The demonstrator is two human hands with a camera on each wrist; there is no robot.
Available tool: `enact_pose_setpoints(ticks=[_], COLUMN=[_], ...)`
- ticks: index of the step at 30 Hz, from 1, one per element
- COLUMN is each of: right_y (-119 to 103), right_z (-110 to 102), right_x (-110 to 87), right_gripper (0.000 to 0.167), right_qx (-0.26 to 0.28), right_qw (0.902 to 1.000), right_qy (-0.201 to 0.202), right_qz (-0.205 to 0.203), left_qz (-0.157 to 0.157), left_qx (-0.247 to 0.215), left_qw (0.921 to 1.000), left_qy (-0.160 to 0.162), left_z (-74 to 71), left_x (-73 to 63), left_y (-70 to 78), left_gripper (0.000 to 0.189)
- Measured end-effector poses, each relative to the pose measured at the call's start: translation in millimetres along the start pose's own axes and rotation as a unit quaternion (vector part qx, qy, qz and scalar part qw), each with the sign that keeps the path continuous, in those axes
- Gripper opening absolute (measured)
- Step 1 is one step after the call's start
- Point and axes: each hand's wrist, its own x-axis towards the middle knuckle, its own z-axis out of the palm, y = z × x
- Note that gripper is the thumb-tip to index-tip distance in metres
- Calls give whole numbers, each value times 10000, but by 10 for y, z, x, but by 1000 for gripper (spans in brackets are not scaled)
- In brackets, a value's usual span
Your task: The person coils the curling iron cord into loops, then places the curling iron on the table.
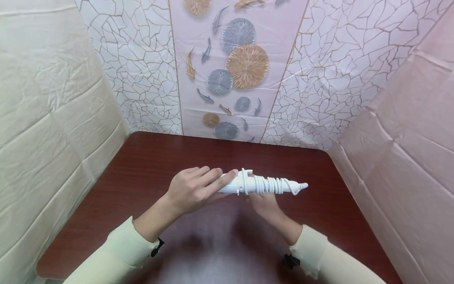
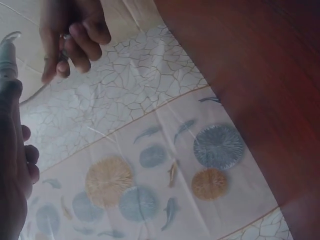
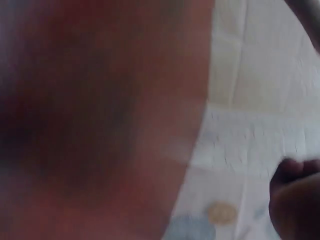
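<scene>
A slim white hair iron [image 1: 232, 185], probably a curling iron, is held nearly level above the table. Its white cord [image 1: 269, 184] is wound in several turns round the handle, which tapers to a ribbed end at the right. My left hand [image 1: 193, 189] grips the iron's left part with the fingers over its top. Just below the coils is my right hand [image 1: 266, 205], its fingertips hidden behind the iron. In the left wrist view, that right hand [image 2: 75, 40] has curled fingers and pinches a thin stretch of cord [image 2: 37, 93].
Beneath the hands lies a dark red wooden table [image 1: 149, 154] with rounded corners. A patterned cloth wall [image 1: 142, 71] stands at its back edge, and plain pale cloth [image 1: 400, 130] hangs on both sides. The right wrist view is blurred.
</scene>
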Motion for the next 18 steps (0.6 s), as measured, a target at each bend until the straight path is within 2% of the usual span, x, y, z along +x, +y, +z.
enact_pose_setpoints(ticks=[3, 6, 9, 12, 15, 18], right_y=[-60, -97, -123, -156, -203, -243], right_z=[125, 192, 209, 208, 205, 201], right_x=[-142, -206, -228, -229, -236, -248], right_gripper=[20, 20, 18, 16, 22, 31], right_qx=[16, -198, -263, -421, -1028, -1820], right_qw=[9993, 9984, 9961, 9932, 9824, 9593], right_qy=[303, 485, 748, 814, 716, 543], right_qz=[234, -231, -396, -713, -1387, -2088], left_qz=[-243, -469, -631, -794, -972, -1096], left_qx=[-107, -175, -163, -76, 57, 159], left_qw=[9991, 9968, 9950, 9928, 9892, 9854], left_qy=[-333, -624, -754, -892, -1093, -1296], left_z=[18, 17, 21, 24, 31, 33], left_x=[-44, -104, -140, -146, -149, -171], left_y=[-5, -15, -31, -43, -49, -49], left_gripper=[45, 46, 47, 46, 48, 50])
